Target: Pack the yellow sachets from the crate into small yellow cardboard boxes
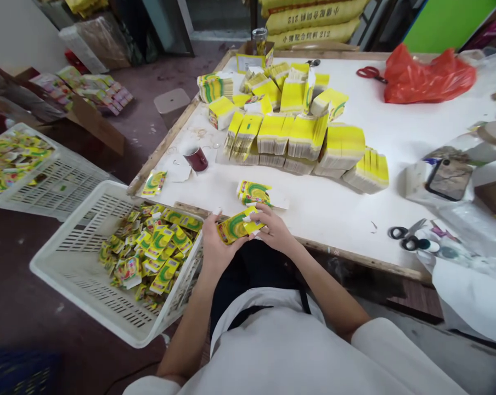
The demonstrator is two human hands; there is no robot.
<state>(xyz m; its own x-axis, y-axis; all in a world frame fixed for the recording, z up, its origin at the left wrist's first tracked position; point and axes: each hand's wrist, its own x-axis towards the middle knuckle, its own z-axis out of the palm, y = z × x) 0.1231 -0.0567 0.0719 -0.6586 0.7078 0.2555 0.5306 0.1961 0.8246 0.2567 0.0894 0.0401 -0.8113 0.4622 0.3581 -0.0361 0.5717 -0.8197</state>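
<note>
Between my hands, just over the table's near edge, is a yellow and green printed carton [235, 226]. My left hand [215, 244] is closed around its left end, and the thumb lies along the top. At the right end, the fingers of my right hand [275, 227] pinch the carton near a white flap; whitish covers show on some fingertips. A small pile of similar yellow cartons [254, 193] lies on the table just beyond my hands. Farther back stand long rows of stacked flat yellow cartons [297, 134].
A white plastic basket [62, 258] of yellow packets stands at my left, with another basket [67, 175] behind it. On the table [334, 219] are a dark red cup [196, 158], black-handled scissors [408, 236], a phone [449, 178], red scissors [371, 73] and a red bag [427, 77].
</note>
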